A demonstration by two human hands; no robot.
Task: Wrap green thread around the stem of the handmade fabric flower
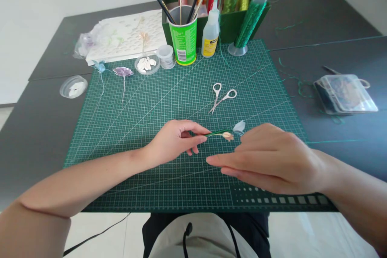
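My left hand (178,139) pinches a thin green-wrapped stem (220,132) between thumb and fingertips, just above the cutting mat. At the stem's right end are a small peach flower bud (227,136) and a pale whitish-blue petal piece (239,125). My right hand (272,159) hovers beside these blooms, back upward. One finger stretches left with another digit just below it, and nothing shows at their tips. Its other fingers bend near the blooms, partly hidden. Small scissors (215,102) lie slightly spread on the mat beyond my hands.
The green cutting mat (145,117) holds a brush-filled can (183,42), a glue bottle (211,34) and a purple flower (123,71). Behind stands a green box (167,0) of thread spools. A clear plastic case (346,93) sits right; a dish (73,86) of white pieces sits left.
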